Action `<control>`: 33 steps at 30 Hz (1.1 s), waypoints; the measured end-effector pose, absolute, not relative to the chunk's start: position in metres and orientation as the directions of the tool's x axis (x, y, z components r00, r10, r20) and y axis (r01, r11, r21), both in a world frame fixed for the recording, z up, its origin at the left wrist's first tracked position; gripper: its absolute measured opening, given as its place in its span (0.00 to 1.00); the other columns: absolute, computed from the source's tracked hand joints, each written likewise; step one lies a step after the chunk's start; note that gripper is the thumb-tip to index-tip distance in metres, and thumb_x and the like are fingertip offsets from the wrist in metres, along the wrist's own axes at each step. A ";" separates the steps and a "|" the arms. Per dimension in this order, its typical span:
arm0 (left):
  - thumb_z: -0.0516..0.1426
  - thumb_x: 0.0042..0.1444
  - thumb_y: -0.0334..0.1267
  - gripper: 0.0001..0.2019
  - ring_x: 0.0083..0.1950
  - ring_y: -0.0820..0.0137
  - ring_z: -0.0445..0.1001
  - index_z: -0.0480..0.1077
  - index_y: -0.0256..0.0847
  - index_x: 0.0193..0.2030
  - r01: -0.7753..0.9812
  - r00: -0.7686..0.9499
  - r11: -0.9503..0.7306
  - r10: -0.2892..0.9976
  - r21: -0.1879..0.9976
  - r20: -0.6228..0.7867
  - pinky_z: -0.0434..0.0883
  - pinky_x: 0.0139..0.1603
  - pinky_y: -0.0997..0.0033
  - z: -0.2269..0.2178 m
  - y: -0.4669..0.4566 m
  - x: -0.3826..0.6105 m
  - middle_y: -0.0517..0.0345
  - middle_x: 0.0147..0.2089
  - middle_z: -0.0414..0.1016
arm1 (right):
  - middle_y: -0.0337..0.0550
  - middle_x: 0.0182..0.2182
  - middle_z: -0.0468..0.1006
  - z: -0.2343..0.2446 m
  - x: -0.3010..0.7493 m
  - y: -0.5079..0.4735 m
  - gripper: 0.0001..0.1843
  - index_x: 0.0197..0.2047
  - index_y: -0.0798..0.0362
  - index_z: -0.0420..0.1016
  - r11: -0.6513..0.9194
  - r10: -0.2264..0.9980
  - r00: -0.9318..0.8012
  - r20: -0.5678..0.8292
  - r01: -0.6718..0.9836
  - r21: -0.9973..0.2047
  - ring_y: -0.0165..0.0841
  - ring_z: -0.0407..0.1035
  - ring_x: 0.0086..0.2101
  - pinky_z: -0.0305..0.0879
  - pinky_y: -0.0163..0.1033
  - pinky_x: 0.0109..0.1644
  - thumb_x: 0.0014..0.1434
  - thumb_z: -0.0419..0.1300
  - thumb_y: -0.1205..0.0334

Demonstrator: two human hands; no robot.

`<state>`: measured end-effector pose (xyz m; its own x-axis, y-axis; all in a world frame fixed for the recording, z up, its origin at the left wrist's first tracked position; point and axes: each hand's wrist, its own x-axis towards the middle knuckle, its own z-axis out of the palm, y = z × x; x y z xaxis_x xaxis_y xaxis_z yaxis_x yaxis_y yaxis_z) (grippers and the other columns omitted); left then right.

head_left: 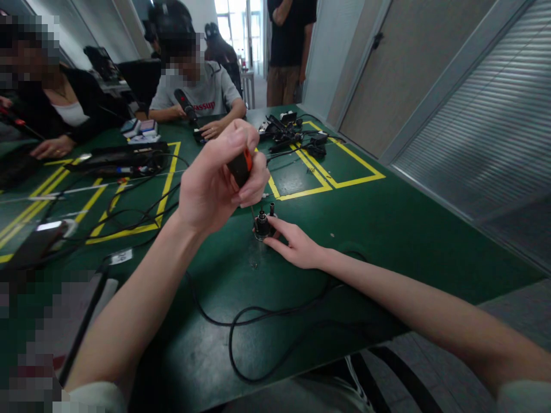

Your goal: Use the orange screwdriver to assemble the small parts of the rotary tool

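Note:
My left hand [215, 178] is wrapped round the black-and-orange handle of a screwdriver [239, 168], raised above the table. Its thin shaft points down toward a small black cylindrical part [262, 226]; whether the tip touches a screw is too small to tell. My right hand [297, 244] grips this part from the right, thumb and fingers around its side, and steadies it upright on the green table [379, 229]. A small shiny bit [253, 265] lies just in front of the part.
A black cable [253, 310] loops across the near table. Yellow tape [305, 192] marks rectangles farther off, with a heap of black gear [282, 132] beyond. Left lie more cables and a black pouch [120, 155]. Two co-workers sit across; another person stands behind.

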<state>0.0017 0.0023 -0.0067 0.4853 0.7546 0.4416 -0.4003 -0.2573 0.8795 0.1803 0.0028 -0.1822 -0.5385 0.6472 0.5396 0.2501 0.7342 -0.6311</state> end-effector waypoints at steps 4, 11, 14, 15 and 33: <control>0.54 0.64 0.61 0.24 0.17 0.75 0.51 0.68 0.42 0.28 -0.369 0.531 -0.238 0.740 0.899 0.414 0.52 0.19 0.71 -0.006 0.004 0.000 0.65 0.15 0.53 | 0.57 0.57 0.81 -0.182 0.180 0.003 0.26 0.71 0.53 0.63 0.737 0.649 -0.535 0.541 0.265 -0.622 0.42 0.80 0.42 0.81 0.49 0.45 0.74 0.56 0.56; 0.54 0.65 0.56 0.22 0.19 0.73 0.63 0.65 0.41 0.27 -0.380 0.474 -0.241 0.778 0.893 0.412 0.63 0.22 0.71 -0.005 0.002 0.003 0.61 0.20 0.62 | 0.57 0.58 0.80 -0.181 0.180 0.002 0.26 0.71 0.52 0.63 0.721 0.661 -0.540 0.521 0.264 -0.641 0.42 0.80 0.45 0.81 0.49 0.47 0.73 0.56 0.56; 0.58 0.62 0.52 0.17 0.16 0.76 0.59 0.64 0.42 0.30 -0.394 0.491 -0.242 0.761 0.887 0.425 0.56 0.19 0.73 -0.005 0.000 0.003 0.63 0.20 0.63 | 0.57 0.57 0.80 -0.180 0.180 0.002 0.26 0.71 0.52 0.63 0.723 0.658 -0.542 0.523 0.262 -0.639 0.44 0.80 0.45 0.80 0.49 0.47 0.73 0.56 0.56; 0.58 0.62 0.51 0.16 0.16 0.77 0.56 0.65 0.43 0.31 -0.395 0.501 -0.237 0.754 0.888 0.424 0.53 0.19 0.73 -0.005 0.000 0.002 0.63 0.20 0.62 | 0.57 0.57 0.80 -0.181 0.181 0.002 0.26 0.71 0.52 0.63 0.723 0.658 -0.543 0.521 0.263 -0.639 0.43 0.80 0.45 0.80 0.50 0.46 0.73 0.56 0.56; 0.55 0.65 0.56 0.20 0.18 0.76 0.54 0.70 0.41 0.34 -0.388 0.530 -0.199 0.751 0.900 0.395 0.54 0.21 0.73 -0.005 0.003 0.002 0.63 0.19 0.60 | 0.57 0.59 0.79 -0.183 0.181 0.003 0.28 0.73 0.51 0.61 0.729 0.649 -0.545 0.531 0.247 -0.638 0.44 0.79 0.48 0.81 0.50 0.48 0.73 0.56 0.57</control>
